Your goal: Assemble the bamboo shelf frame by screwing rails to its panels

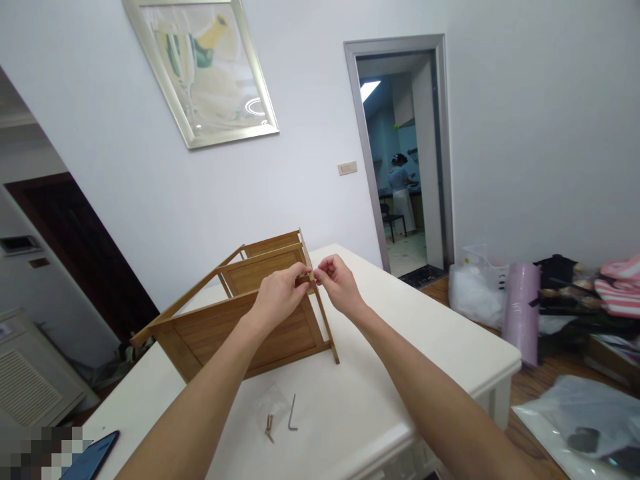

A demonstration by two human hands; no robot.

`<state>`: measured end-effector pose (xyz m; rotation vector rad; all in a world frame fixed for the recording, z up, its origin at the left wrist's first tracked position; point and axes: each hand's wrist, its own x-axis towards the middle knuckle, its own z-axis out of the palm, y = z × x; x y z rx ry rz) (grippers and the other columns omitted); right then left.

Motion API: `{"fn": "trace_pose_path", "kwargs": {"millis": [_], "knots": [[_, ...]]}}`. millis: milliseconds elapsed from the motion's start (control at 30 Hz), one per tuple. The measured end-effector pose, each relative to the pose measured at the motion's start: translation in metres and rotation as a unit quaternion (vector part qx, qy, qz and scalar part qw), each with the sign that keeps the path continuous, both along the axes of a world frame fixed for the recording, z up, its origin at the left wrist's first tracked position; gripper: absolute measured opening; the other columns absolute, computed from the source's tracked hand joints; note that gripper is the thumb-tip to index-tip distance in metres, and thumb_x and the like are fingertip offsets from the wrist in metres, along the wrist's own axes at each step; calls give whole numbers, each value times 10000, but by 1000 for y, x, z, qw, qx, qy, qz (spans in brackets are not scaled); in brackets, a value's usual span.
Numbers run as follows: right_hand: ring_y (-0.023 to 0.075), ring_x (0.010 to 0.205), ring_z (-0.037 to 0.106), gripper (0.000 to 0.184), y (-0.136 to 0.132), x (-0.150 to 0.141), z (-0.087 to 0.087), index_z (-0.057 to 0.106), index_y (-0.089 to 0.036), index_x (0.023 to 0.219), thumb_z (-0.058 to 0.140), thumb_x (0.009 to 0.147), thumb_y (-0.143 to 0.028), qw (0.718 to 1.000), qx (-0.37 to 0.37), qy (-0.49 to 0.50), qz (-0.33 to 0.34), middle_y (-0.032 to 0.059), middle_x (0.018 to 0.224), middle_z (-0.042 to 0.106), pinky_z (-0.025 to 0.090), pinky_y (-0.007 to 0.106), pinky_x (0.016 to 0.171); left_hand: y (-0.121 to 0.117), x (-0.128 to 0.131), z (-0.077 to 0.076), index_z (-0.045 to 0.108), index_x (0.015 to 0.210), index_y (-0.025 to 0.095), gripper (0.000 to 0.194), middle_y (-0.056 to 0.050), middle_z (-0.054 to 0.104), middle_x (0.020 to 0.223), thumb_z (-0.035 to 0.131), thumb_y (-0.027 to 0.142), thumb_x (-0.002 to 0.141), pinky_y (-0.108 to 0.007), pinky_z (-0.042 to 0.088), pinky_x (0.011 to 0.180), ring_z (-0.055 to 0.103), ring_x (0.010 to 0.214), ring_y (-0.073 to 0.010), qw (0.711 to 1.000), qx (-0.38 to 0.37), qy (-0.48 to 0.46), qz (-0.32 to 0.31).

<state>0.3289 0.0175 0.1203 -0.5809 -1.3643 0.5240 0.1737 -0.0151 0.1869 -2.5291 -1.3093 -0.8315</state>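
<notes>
A brown wooden shelf unit (270, 333) lies on its side on the white table (380, 333). My left hand (283, 290) is closed around part of its right-hand frame near the upper corner of the front panel. On the outer side of that same frame, my right hand (337, 283) pinches with thumb and forefinger; whatever is between the fingertips is too small to make out. Nearer to me on the tabletop lie a few screws (269, 427) beside a clear plastic bag (270, 400). An L-shaped hex key (292, 417) rests just right of them.
A phone (95, 457) lies at the table's lower left. Right of the table, a purple roll (521, 310), plastic bags (475, 293) and other items crowd the floor. A person (400, 187) stands in the room beyond the doorway. A framed picture (210, 60) hangs on the wall.
</notes>
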Motion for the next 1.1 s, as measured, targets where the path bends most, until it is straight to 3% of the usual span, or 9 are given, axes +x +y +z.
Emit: {"fn": "trace_pose_path", "kwargs": {"millis": [233,367,500,867,1100], "knots": [[118,510,504,222,-4,-3,2,476,-240,947,442,940,-459,997,-35,-70,-28,-75,563,518,411,253,554,2,-1,0,642,1033,274,192,19,695,757,554,278,862,-261,383,631,645,717,-182,1000,2,5,0],[124,559,540,293,-7,1,1,503,-232,913,423,938,-513,997,-52,-60,-24,-43,637,561,429,258,567,2,-1,-1,638,1032,273,191,21,700,766,557,277,859,-265,386,639,648,725,-183,1000,2,2,0],[134,659,549,240,-8,5,1,536,-217,858,517,885,-454,996,-39,-78,-7,-16,730,581,441,260,607,1,0,-1,634,1044,277,198,16,711,797,545,291,868,-267,392,645,653,739,-186,1000,2,0,1],[135,659,481,287,-17,2,8,489,-220,760,408,937,-430,982,-13,-166,-89,-29,681,514,373,259,649,3,1,-1,619,1013,280,164,20,700,765,535,321,878,-264,375,619,650,723,-186,1000,6,13,17],[139,642,495,321,-16,5,6,507,-223,770,416,934,-484,987,-37,-146,-57,-32,637,520,379,253,620,0,0,1,618,1042,276,195,16,709,782,522,302,874,-266,389,630,657,743,-185,1000,-5,8,11]]}}
